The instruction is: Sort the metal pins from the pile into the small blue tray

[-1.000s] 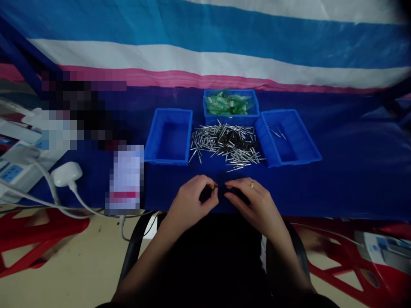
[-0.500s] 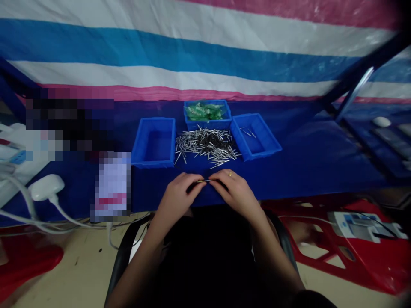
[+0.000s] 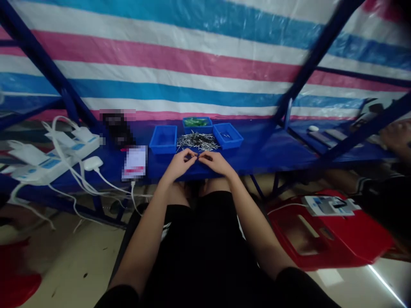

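Near the front edge of a bench point(image 3: 276, 156), left hand point(image 3: 180, 164) and right hand point(image 3: 217, 163) curl close, their grip unreadable from here, before metal rods point(image 3: 199, 141) heaped among blue bins point(image 3: 163, 143).

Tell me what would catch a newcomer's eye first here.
Probably the broad pink, white and blue stripes of the sheet behind the table. Next might come the pile of thin metal pieces between the left and right blue trays, just beyond the two hands, or the bright red stool at the lower right.
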A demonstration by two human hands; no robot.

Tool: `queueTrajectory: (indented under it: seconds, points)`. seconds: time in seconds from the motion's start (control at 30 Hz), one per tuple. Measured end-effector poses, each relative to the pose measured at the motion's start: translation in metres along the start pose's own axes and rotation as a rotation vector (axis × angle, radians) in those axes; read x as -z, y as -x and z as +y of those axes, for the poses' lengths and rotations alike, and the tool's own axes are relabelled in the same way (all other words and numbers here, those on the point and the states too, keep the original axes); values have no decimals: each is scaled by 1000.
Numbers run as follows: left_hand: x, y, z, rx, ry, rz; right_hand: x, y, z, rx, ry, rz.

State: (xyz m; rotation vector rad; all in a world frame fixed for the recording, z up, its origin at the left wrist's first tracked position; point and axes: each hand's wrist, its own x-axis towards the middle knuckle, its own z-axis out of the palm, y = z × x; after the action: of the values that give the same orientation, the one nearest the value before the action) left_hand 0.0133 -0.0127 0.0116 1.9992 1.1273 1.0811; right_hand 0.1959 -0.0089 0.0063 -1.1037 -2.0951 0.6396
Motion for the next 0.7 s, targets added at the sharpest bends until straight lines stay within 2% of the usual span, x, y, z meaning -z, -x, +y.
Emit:
queueTrajectory:
  seconds: [0.03, 0.2, 0.37, 0.57, 0.7]
  points:
    - [0, 1, 1, 15, 5, 17, 0, 1, -2, -2, -20, 20]
    - [0, 1, -3, 9, -64, -89, -1, 2, -2, 27, -68, 69]
    - [-1, 0, -6, 1, -88, -70, -4, 2, 4, 57, 16, 53]
    - [1, -1, -5, -6, -30, -139, -3, 4, 4, 51, 79, 9]
    - [0, -2, -6, -13, -10, -73, -2, 5, 1, 61, 62, 21]
